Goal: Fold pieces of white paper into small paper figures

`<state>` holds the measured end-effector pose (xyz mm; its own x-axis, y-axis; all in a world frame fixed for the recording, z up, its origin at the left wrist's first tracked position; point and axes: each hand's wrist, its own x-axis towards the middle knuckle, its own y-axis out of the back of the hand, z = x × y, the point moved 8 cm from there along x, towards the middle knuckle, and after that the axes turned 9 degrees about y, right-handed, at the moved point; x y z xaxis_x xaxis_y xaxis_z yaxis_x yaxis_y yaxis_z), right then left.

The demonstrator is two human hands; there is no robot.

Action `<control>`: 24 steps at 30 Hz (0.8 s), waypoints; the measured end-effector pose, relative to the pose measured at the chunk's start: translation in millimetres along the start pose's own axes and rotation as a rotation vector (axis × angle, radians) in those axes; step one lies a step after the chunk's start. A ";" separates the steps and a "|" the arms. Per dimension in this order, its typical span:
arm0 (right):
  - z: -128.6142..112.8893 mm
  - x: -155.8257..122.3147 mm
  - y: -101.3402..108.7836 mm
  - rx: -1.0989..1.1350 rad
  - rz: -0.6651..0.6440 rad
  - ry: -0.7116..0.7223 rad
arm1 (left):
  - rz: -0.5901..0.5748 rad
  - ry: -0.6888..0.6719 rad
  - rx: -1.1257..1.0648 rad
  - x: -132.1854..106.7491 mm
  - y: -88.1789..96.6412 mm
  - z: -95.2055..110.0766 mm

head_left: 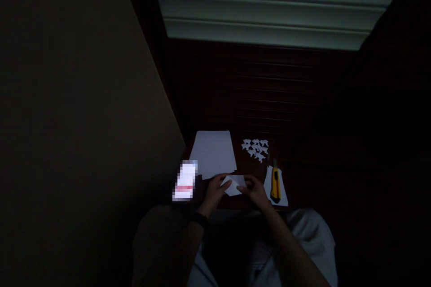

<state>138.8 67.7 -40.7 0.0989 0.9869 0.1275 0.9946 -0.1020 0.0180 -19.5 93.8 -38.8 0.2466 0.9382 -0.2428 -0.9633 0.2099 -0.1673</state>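
Note:
In a dim room I look down at a small dark table (296, 175). Both hands meet over a small white piece of paper (235, 184) near the table's front edge. My left hand (214, 190) pinches its left side, with a dark band on that wrist. My right hand (256, 192) pinches its right side. The paper looks partly folded, with a pointed corner. A stack of white sheets (215, 152) lies just behind the hands.
Several small folded white paper shapes (256, 148) sit in a cluster at the back right. A yellow utility knife (275, 183) rests on a white sheet to the right. A lit, blurred phone screen (185, 180) lies at the left. A wall rises on the left.

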 end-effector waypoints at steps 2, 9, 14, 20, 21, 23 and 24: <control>3.1 0.1 -1.2 -0.031 -0.033 -0.011 | 0.018 0.011 -0.056 -0.3 1.5 -0.7; 17.7 1.2 9.5 0.086 0.078 -0.094 | -0.121 0.062 -0.014 2.8 -7.7 -8.5; 12.4 0.2 10.3 0.154 0.105 -0.100 | -0.097 0.040 -0.006 1.5 -2.8 -6.4; 11.9 -2.6 11.2 0.163 0.110 -0.174 | -0.078 0.028 -0.003 3.1 -4.0 -8.2; 11.8 -3.1 10.8 0.175 0.106 -0.185 | -0.079 0.030 -0.004 3.4 -4.6 -8.4; 10.6 -3.6 10.2 0.219 0.101 -0.188 | -0.086 0.029 -0.001 3.5 -5.7 -8.1; 9.8 -3.5 9.8 0.249 0.098 -0.182 | -0.085 0.024 -0.001 3.4 -5.7 -7.5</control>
<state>148.5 64.5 -50.7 0.1760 0.9823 -0.0634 0.9548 -0.1861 -0.2319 -12.4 93.7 -45.9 0.3303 0.9099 -0.2509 -0.9386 0.2887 -0.1890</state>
